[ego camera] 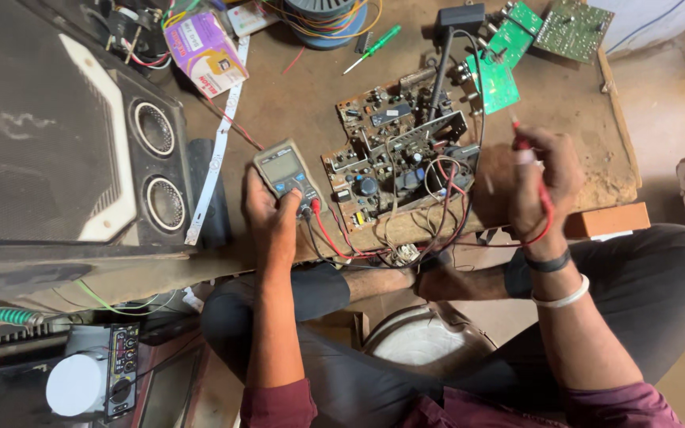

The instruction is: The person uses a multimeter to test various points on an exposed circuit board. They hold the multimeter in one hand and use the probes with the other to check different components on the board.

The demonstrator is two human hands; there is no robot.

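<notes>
My left hand [273, 215] rests on a grey multimeter [287, 176] lying flat on the brown workbench, thumb on its dial, red and black leads trailing from its lower end. My right hand [534, 184] pinches a red test probe [531, 170], tip upward, just beside a brown circuit board [396, 158] crowded with parts and tilted near the bench edge.
</notes>
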